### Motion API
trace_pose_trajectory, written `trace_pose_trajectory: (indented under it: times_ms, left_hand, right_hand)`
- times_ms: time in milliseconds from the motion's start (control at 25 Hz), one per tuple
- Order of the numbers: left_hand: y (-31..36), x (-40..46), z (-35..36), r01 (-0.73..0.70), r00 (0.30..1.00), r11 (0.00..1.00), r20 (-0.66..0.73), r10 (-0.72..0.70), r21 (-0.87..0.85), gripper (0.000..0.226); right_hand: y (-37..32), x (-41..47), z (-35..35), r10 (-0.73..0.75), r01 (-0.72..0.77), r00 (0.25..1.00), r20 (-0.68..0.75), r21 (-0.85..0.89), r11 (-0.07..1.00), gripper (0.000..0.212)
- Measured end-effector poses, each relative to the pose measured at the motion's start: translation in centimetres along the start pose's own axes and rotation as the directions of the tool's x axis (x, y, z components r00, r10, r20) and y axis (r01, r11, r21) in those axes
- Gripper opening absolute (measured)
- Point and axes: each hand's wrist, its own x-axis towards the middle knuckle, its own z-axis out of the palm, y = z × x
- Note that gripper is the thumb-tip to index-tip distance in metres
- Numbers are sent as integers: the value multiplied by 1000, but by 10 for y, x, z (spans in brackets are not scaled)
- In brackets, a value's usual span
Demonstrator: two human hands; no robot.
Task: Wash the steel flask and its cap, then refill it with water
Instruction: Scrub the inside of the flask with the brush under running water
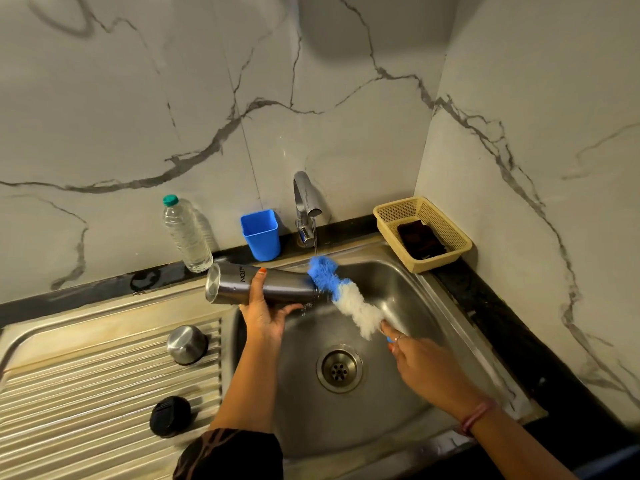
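My left hand grips the steel flask, which lies on its side over the sink basin with its mouth pointing right. My right hand holds the handle of a blue and white bottle brush. The brush's blue tip is at the flask's mouth, under the thin stream of water running from the tap. On the ribbed drainboard to the left stand the steel cap and a black inner lid.
The steel sink has a round drain. A clear plastic water bottle and a blue cup stand at the back ledge. A yellow basket with a dark scrubber sits in the right corner against the marble wall.
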Motion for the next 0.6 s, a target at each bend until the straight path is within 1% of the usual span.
trace_pose_trajectory:
  times_ms: [80, 160, 240, 400, 480, 520, 600]
  left_hand:
    - [-3, -2, 0, -2, 1000, 1000, 25, 1, 20, 99]
    - [-7, -1, -2, -3, 999, 1000, 34, 2, 31, 86]
    - [-6, 2, -1, -14, 999, 999, 32, 13, 31, 77]
    - [2, 10, -1, -44, 999, 999, 22, 44, 11, 92]
    - [2, 9, -1, -31, 999, 999, 23, 31, 9, 101]
    - [0, 9, -2, -24, 999, 1000, 31, 24, 10, 99]
    - [-4, 9, -1, -21, 999, 999, 47, 19, 25, 82]
  right_hand:
    - [-13, 10, 1, 5, -5, 1000, -13, -21, 1000, 50]
    - [-22, 19, 1, 2, -2, 1000, -18, -18, 1000, 53]
    - [-26, 22, -1, -20, 19, 1000, -22, -66, 998, 53]
    - [-30, 3, -11, -50, 51, 999, 8, -164, 985, 51]
    - [-33, 3, -18, -59, 56, 998, -11, -216, 975, 51]
    - [-37, 7, -21, -63, 55, 998, -27, -249, 967, 51]
    - [-42, 23, -21, -40, 31, 999, -31, -248, 968, 50]
